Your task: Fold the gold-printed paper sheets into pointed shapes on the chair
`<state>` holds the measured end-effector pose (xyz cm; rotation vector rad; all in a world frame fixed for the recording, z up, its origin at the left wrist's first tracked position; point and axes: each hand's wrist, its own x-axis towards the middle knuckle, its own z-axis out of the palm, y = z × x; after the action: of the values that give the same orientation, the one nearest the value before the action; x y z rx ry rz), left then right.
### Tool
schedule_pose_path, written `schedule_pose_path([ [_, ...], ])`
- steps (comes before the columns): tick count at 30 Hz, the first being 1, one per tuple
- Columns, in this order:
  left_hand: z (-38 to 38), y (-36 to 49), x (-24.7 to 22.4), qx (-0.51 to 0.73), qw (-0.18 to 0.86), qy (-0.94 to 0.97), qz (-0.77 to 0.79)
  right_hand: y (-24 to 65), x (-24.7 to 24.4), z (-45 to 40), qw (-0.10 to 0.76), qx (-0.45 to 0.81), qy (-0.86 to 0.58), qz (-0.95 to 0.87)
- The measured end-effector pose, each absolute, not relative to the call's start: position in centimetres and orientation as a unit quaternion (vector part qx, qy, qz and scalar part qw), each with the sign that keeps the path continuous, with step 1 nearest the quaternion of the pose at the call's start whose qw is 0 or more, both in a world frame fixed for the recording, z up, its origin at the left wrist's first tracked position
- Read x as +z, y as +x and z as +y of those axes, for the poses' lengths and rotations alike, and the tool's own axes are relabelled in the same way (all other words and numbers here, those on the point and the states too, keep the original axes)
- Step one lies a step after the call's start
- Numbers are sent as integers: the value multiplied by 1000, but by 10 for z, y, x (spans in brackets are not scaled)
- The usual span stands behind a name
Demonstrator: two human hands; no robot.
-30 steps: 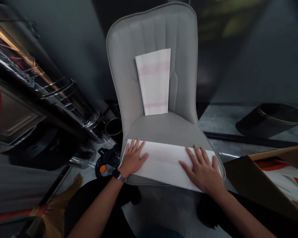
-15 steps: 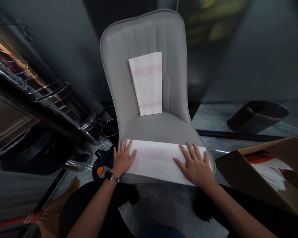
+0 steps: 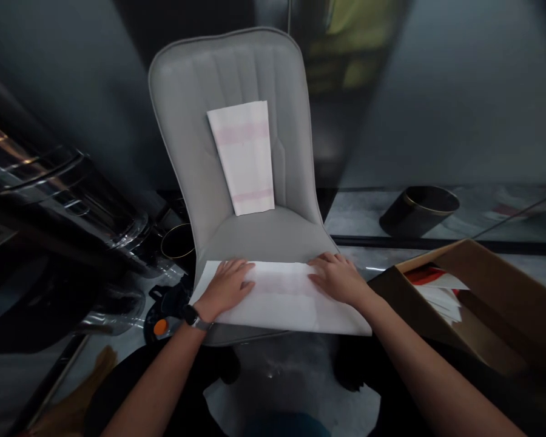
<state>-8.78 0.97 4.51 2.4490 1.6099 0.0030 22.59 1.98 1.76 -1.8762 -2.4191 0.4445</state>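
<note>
A long white folded sheet of paper (image 3: 282,306) lies across the front of the grey chair seat (image 3: 273,233), its front right corner sticking out past the seat. On the left part of the paper rests my left hand (image 3: 227,286), fingers laid along the far edge, with a watch (image 3: 195,315) on the wrist. My right hand (image 3: 338,276) presses on the far right part, fingers stretched and slightly bent over the edge. Neither hand is gripping the paper. Against the chair back leans another folded paper (image 3: 243,161), white with pink bands.
An open cardboard box (image 3: 491,297) holding white and red papers stands at the right. Behind it is a black bin (image 3: 418,209). Left of the chair are another dark bin (image 3: 178,241) and a dark round object with an orange cap (image 3: 161,328).
Both hands have shifted inward along the paper's far edge, fingers less spread. The paper's front right corner now sticks out further. The view has swung right, so the chair appears further left.
</note>
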Motion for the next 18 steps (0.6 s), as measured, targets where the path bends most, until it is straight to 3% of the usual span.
schedule_pose_path([
  [6,57,-74,58,-75,145,842,515,221,43,58,-44,260,-622,-737],
  [11,94,-76,55,-111,241,809,524,214,52,78,-94,298,-622,-718],
  [18,93,-95,60,-47,317,806,498,217,52,90,-77,291,-568,-766],
])
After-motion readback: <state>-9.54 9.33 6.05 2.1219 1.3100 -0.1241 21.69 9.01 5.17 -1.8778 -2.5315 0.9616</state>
